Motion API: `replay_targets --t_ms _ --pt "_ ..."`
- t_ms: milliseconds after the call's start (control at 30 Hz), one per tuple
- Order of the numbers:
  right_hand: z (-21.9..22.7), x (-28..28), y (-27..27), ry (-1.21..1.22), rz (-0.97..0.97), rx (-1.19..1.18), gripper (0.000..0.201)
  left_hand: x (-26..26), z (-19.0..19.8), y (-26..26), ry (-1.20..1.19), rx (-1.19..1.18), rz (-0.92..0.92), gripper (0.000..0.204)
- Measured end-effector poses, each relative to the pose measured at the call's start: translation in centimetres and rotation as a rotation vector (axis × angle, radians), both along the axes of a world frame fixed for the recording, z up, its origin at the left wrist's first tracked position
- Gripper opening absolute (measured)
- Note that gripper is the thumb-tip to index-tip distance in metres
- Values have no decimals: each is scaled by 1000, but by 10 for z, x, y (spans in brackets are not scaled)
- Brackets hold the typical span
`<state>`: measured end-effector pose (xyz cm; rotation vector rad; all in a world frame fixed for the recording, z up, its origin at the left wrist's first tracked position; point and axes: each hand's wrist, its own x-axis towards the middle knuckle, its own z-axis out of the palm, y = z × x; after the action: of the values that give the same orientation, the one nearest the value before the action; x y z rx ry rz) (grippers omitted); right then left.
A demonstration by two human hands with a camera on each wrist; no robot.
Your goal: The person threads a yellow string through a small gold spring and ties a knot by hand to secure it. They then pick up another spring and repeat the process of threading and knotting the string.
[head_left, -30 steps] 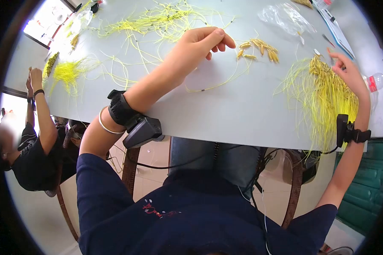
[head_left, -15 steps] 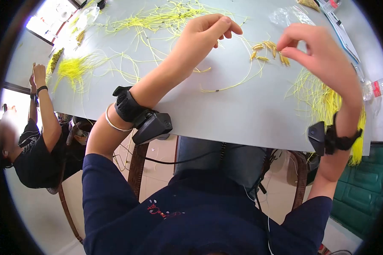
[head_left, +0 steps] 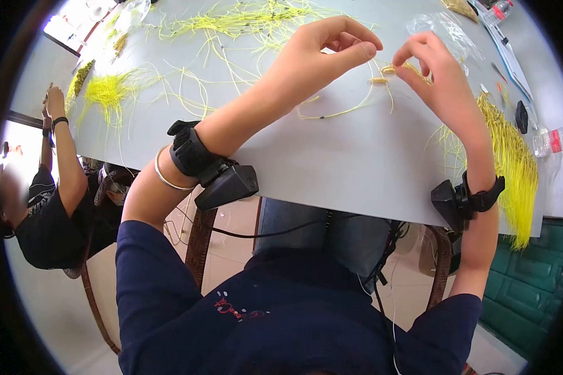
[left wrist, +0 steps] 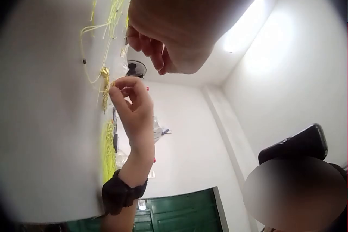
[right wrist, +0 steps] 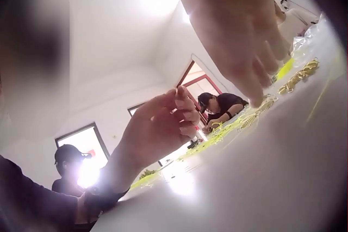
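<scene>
In the head view my left hand (head_left: 338, 50) is raised over the table, its thumb and index finger pinching the end of a thin yellow line (head_left: 350, 111) that has a small dark bead on it. My right hand (head_left: 438, 72) faces it from the right. Its thumb and index tip pinch a small gold coil-like piece (head_left: 388, 69), and a little gold shows at these fingertips in the left wrist view. More gold coil pieces (right wrist: 298, 77) lie on the table beside the right fingers in the right wrist view; in the head view that hand partly hides them.
A gold-topped bundle of yellow lines (head_left: 513, 169) hangs over the table's right edge. Loose yellow lines (head_left: 244, 22) spread across the back. A clear plastic bag (head_left: 444, 34), a bottle (head_left: 553, 142) and a clipboard (head_left: 507, 56) lie at the right. Another person (head_left: 56, 200) sits at left.
My right hand has moved left from the yellow bundle to the gold pieces, and its fingertips have closed together there. My left hand has shifted slightly right, toward it.
</scene>
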<state>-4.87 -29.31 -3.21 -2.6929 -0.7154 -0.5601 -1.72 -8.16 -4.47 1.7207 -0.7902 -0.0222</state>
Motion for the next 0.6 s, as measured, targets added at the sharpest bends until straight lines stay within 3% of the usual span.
replay_targets --t_ms 67,100,167,200,267,400,600 --pt "4 0 4 124 59 248 13 5 -7 -1 -45 -9 -26 24" --pt "6 -1 6 123 57 248 13 6 -7 -2 -91 -18 -53 26" --pt "10 -4 10 725 156 856 17 4 -7 -3 -16 -32 -73 26" --pt "5 -3 12 724 154 857 17 2 -6 -3 60 -43 -92 27" --pt "-12 1 15 778 324 1085 20 2 -5 -2 90 -38 -104 26" --pt "-16 1 19 788 369 1122 21 0 2 0 71 5 -75 22" --pt "-10 -2 18 692 264 1052 17 3 -1 -1 71 -107 -122 17"
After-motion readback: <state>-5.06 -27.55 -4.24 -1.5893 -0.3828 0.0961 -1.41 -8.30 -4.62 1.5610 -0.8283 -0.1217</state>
